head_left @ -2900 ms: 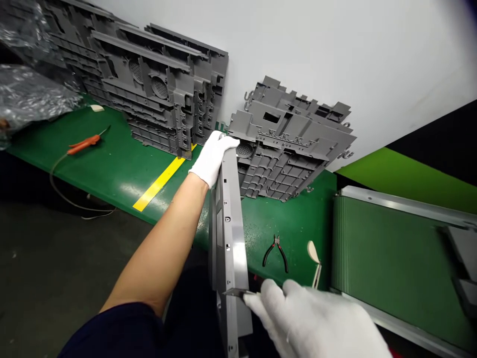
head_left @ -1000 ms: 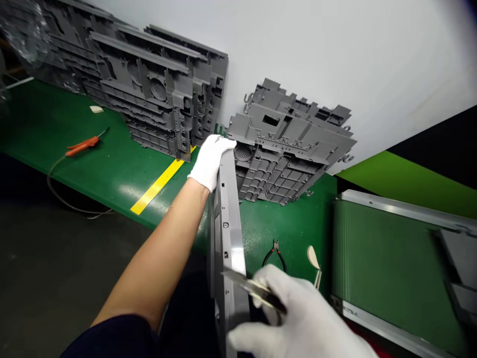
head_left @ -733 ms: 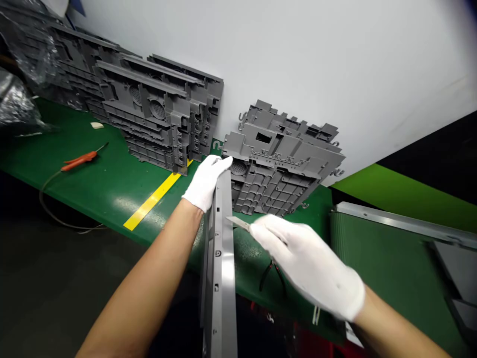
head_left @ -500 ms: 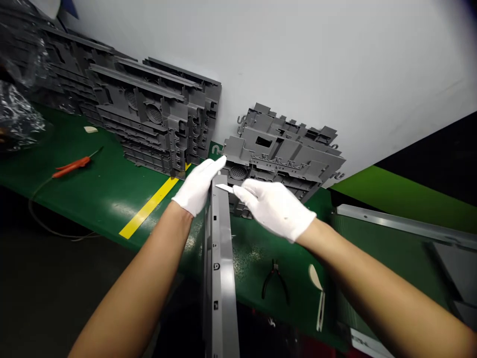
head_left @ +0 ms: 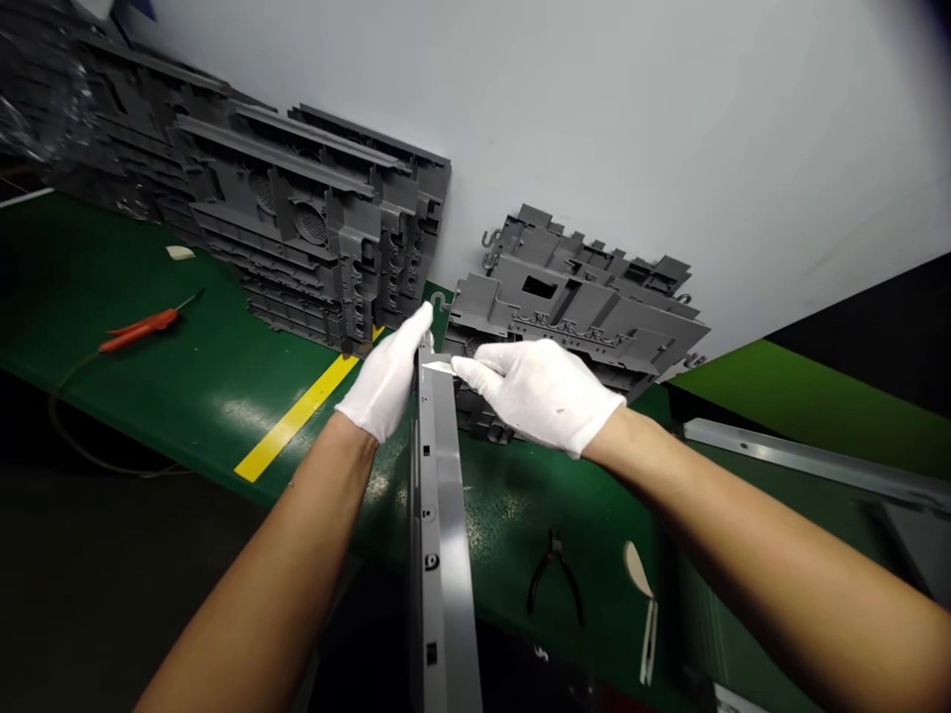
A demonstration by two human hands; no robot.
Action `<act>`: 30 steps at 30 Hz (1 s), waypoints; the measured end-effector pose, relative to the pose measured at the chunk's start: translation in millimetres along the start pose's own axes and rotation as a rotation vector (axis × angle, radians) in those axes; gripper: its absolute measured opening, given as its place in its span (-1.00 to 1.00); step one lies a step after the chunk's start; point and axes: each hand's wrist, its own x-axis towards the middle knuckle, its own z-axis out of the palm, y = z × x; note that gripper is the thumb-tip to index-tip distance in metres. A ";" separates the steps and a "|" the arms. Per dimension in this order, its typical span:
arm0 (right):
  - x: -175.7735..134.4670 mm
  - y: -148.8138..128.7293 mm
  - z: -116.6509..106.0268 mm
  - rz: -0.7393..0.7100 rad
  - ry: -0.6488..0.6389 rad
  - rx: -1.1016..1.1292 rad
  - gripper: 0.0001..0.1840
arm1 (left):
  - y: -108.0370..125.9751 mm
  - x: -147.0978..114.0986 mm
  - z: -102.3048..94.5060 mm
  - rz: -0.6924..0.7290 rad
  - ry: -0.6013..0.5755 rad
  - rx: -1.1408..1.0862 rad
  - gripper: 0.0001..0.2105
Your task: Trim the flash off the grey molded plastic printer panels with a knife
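A long grey plastic panel stands on its edge, running from near my body to the far side of the bench. My left hand, in a white glove, is closed around its far end from the left, thumb pointing up and away. In my right hand, also gloved, a small pointed blade is pinched between thumb and fingers. The blade lies across the panel's top edge near the far end, its tip pointing left toward my left hand. Any handle is hidden inside the glove.
Grey moulded panels lean against the wall at left, more grey panels at centre right. On the green bench lie an orange-handled tool, pliers, a pale oval piece and yellow tape. A metal-edged frame is at right.
The view has shifted slightly. My right hand and the blade have moved a little left on the panel's far end. The crumpled clear plastic at left shows less.
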 end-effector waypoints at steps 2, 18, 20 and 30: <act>1.3 0.3 -0.5 -0.013 0.004 0.002 -0.31 | 1.9 0.8 -1.2 -0.022 0.008 -0.004 -0.55; 3.5 -10.9 -7.1 -0.036 -0.002 -0.157 -0.27 | 12.0 -3.8 -1.0 0.043 0.057 0.170 -0.68; 2.8 -14.1 -9.5 -0.045 -0.004 -0.216 -0.24 | 11.7 -4.2 -1.3 0.048 0.061 0.175 -0.69; -3.3 -25.6 -12.0 -0.040 -0.008 -0.368 -0.20 | 13.8 -6.4 0.4 -0.029 0.053 0.150 -0.68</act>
